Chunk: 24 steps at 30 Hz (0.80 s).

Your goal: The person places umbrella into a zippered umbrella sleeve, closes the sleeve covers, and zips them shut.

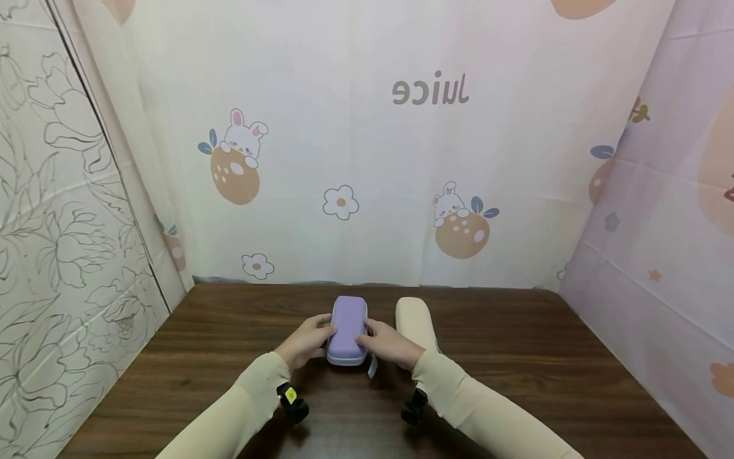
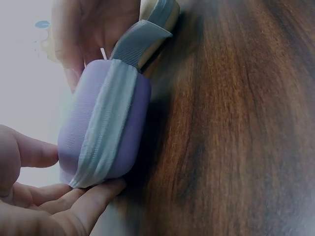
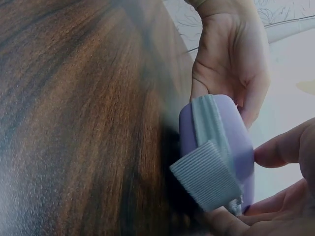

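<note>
A purple zippered hard case (image 1: 348,325) is held between both hands over the middle of the table. Its pale zipper band (image 2: 109,128) runs round the side, and a grey fabric tab (image 3: 206,174) sticks out at the right end. My left hand (image 1: 306,341) grips the left side, thumb on top and fingers low along the edge. On the other side my right hand (image 1: 392,344) grips it with thumb on top and fingers near the tab. A cream case (image 1: 414,322) lies just beyond the right hand, partly hidden by it.
The dark wood table (image 1: 516,370) extends to both sides. A printed curtain (image 1: 344,127) hangs behind its far edge, with more patterned cloth at left and right. A small black wrist camera (image 1: 414,407) is strapped on each wrist.
</note>
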Each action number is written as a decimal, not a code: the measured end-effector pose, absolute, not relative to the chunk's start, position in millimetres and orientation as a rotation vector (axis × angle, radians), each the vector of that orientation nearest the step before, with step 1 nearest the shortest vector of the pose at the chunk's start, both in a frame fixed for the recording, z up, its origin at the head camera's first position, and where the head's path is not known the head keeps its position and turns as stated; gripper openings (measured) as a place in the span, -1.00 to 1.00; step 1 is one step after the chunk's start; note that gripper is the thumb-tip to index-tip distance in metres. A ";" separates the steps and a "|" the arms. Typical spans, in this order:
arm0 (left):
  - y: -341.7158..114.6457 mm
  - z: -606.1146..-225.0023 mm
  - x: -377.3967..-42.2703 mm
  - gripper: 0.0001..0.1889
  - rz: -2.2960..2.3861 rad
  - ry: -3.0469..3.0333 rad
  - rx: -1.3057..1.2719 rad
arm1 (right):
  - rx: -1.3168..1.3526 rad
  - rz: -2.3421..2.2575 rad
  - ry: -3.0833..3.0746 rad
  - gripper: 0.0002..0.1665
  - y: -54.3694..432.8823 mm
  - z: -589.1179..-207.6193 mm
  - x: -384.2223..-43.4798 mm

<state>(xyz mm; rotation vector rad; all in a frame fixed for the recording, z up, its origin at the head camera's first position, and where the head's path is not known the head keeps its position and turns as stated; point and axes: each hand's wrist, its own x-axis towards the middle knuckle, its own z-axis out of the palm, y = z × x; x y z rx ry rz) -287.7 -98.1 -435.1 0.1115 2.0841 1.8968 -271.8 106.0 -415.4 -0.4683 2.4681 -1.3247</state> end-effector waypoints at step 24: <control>-95.6 -420.4 -278.4 -0.37 1.707 2.323 0.153 | -0.560 -1.243 2.540 -0.21 118.0 -405.9 -259.0</control>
